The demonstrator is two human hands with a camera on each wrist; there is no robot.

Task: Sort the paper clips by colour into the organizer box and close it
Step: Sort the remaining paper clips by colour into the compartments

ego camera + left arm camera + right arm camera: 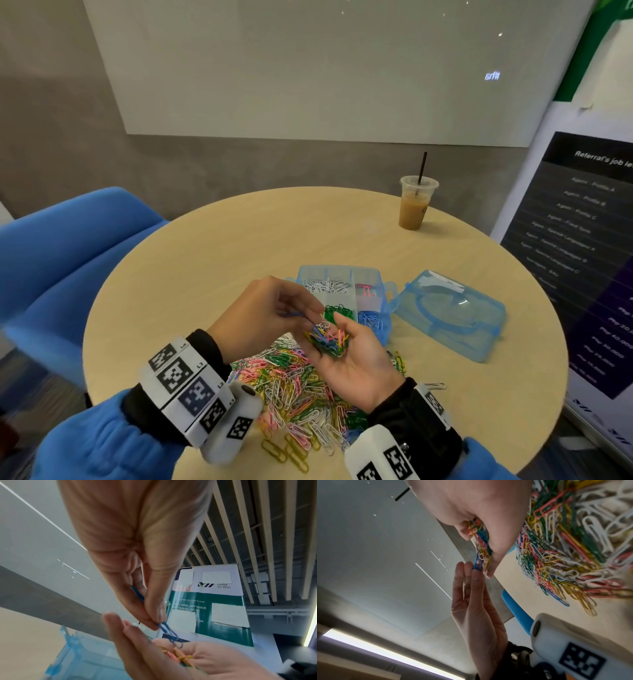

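My left hand (pixel 304 317) pinches a couple of blue paper clips (pixel 169 632) between thumb and fingertips, just above my right palm. My right hand (pixel 325 330) is turned palm up and cups a handful of mixed clips (pixel 328 340), with its fingers curled round them. Just beyond both hands stands the open blue organizer box (pixel 385 301); it holds white clips (pixel 329 286), pink clips (pixel 367 291), green clips (pixel 339 311) and blue clips (pixel 371 320) in separate compartments. The box's lid (pixel 448 317) lies detached to the right. A big mixed pile of clips (pixel 294 389) lies under my wrists.
A plastic cup of iced coffee (pixel 415 204) with a straw stands at the far right of the round wooden table (pixel 212 260). A blue chair (pixel 68 260) is at the left, and a printed banner (pixel 589 240) stands close on the right.
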